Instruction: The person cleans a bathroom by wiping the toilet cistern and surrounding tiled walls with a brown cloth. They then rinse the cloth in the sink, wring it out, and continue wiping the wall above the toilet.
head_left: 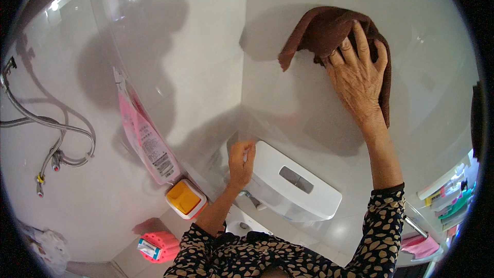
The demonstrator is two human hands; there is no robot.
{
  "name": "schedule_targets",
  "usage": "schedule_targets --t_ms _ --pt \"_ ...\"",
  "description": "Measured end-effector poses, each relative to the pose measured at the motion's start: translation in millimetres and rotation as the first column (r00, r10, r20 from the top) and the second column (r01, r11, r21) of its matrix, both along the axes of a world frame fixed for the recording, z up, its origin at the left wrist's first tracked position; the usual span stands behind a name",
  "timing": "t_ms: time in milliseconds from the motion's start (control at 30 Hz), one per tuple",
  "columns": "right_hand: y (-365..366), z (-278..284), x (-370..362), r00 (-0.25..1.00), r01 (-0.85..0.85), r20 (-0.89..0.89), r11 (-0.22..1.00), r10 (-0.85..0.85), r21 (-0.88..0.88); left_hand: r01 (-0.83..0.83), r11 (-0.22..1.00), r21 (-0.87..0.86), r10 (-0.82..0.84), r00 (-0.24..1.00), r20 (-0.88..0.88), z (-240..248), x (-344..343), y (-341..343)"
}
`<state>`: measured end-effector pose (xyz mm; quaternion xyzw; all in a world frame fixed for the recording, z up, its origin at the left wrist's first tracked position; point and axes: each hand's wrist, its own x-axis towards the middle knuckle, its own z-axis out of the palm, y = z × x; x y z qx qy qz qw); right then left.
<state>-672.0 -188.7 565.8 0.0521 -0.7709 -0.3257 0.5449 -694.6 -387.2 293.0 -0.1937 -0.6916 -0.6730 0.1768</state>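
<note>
My right hand (357,74) presses a dark brown cloth (329,28) flat against the pale, glossy wall at the upper right. Its fingers lie over the cloth, and one loose corner droops to the left while another edge hangs beside my wrist. Lower and nearer the middle, my left hand (241,162) is loosely closed, with its fingers curled and nothing visible in them. It is beside the left end of a white toilet tank (267,170), whose lid has a rectangular button plate (296,179). Whether that hand touches the tank I cannot tell.
A pink pouch (146,139) hangs on the left wall above an orange-and-white box (185,198). A pink-red holder (164,247) with a small packet is below. Flexible metal hoses (62,126) hang at far left. Shelved items (453,201) and a pink cloth (422,246) are at right.
</note>
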Motion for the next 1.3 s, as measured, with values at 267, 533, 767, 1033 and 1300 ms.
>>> schedule_targets --t_ms 267,533,767,1033,1300 --pt "-23 -32 -35 0.998 0.019 0.052 0.999 -0.017 -0.042 0.062 0.997 -0.050 -0.057 0.995 0.087 -28 13 0" --pt "-40 -115 -68 0.939 -0.007 0.345 0.998 -0.017 0.069 0.056 0.997 -0.057 -0.052 0.997 0.064 -35 16 -4" --pt "-22 -149 -38 0.860 -0.020 0.507 0.988 -0.060 0.151 0.112 0.993 -0.048 -0.108 0.992 0.064 -18 24 12" --pt "61 -129 92 0.930 0.060 0.360 0.996 -0.078 0.061 0.121 0.993 -0.006 -0.121 0.990 -0.068 25 34 39" --pt "121 -142 199 0.927 0.252 0.273 0.966 -0.256 0.053 0.135 0.990 0.050 -0.131 0.989 -0.071 32 36 56"
